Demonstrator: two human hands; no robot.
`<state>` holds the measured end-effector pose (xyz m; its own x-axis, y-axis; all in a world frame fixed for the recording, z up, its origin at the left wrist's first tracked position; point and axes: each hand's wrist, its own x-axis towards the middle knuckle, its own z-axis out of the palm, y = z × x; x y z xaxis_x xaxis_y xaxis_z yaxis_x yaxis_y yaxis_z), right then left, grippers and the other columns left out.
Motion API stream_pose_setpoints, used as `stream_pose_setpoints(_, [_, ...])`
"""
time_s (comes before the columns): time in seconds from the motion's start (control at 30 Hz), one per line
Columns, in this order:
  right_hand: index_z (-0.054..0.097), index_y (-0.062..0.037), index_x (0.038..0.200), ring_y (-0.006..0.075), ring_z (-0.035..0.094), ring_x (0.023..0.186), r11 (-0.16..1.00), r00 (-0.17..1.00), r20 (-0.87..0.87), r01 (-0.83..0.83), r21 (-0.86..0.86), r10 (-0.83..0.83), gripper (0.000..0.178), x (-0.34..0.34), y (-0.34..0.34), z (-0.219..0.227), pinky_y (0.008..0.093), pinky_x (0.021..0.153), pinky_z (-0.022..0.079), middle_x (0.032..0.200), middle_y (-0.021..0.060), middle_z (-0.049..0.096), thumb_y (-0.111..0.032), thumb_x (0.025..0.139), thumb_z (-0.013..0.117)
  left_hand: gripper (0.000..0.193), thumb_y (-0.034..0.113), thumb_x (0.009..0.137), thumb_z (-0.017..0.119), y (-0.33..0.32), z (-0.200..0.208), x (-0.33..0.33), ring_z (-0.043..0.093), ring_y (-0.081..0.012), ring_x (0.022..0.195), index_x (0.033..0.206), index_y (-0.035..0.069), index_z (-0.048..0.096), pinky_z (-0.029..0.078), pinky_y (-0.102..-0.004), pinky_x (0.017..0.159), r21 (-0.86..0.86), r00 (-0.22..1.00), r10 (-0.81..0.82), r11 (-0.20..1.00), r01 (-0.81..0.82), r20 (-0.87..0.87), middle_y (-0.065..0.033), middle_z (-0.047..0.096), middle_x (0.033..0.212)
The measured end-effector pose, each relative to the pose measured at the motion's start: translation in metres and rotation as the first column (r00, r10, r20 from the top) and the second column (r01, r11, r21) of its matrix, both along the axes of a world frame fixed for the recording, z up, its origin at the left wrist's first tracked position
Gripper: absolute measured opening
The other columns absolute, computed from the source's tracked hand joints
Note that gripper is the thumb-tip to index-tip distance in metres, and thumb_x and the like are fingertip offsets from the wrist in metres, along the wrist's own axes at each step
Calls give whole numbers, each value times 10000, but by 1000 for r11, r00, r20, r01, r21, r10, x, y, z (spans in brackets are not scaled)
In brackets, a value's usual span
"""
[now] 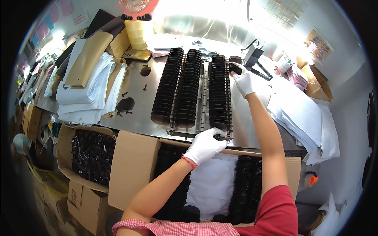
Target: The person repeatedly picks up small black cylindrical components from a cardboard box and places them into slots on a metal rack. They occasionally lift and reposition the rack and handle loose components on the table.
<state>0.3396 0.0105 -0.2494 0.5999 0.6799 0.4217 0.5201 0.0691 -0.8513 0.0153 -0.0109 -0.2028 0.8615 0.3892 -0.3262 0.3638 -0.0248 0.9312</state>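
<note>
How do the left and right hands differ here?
Left hand is at the near end of the metal rack; right hand is by its far end. Left hand has a red band at the wrist; right hand shows none. Shared: both wear white gloves and are close to the rightmost row of dark discs.

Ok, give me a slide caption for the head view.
Gloved left hand and right hand at near and far ends of a metal rack of dark discs.

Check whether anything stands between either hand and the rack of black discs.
Nothing visible does: the left hand is at the near end of the rack, the right hand beside its far right end.
</note>
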Motion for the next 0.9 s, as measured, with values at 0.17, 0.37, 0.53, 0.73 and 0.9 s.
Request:
stream_pose_setpoints(0.17, [589,-60,1338,303,664,1118,960,844,510,256,-117,-163,420,-33,6,0,343,985,513,1218,202,672,42,934,536,387,281,812,697,2,0,-6,623,-108,674,1116,42,706,529,-279,683,-13,999,41,999,-41,-1,-77,685,764])
stream_pose_setpoints(0.37, [601,-77,1347,186,671,1098,975,895,396,220,10,-206,384,-35,-40,41,292,981,505,1200,145,698,-3,984,499,374,210,933,686,-6,10,-12,631,-98,822,1273,93,583,568,-266,661,-466,971,183,880,-93,152,-41,647,1023])
stream_pose_setpoints(0.53, [614,-20,1317,335,616,1211,977,938,280,-177,-121,204,375,-171,-117,78,376,1012,479,1302,198,634,-155,976,537,551,283,1014,606,-33,41,-8,543,-177,1203,1477,206,316,562,-426,905,-852,831,529,503,-145,171,-54,508,1353])
stream_pose_setpoints(0.73, [702,17,1096,272,683,1020,889,881,140,-433,-146,452,750,-155,-116,93,379,927,514,1104,168,709,-655,996,384,368,124,973,626,-34,29,-13,647,-147,980,1283,233,460,572,-336,752,-835,775,620,486,-259,120,-20,612,1170])
stream_pose_setpoints(0.9, [441,-8,1457,198,576,1198,938,936,-68,342,-49,-345,633,23,-28,11,292,1024,421,1332,106,599,-278,945,699,367,1,829,678,-29,-5,-2,620,-90,821,1176,72,584,543,-233,664,-213,928,250,957,-194,276,-45,645,1063])
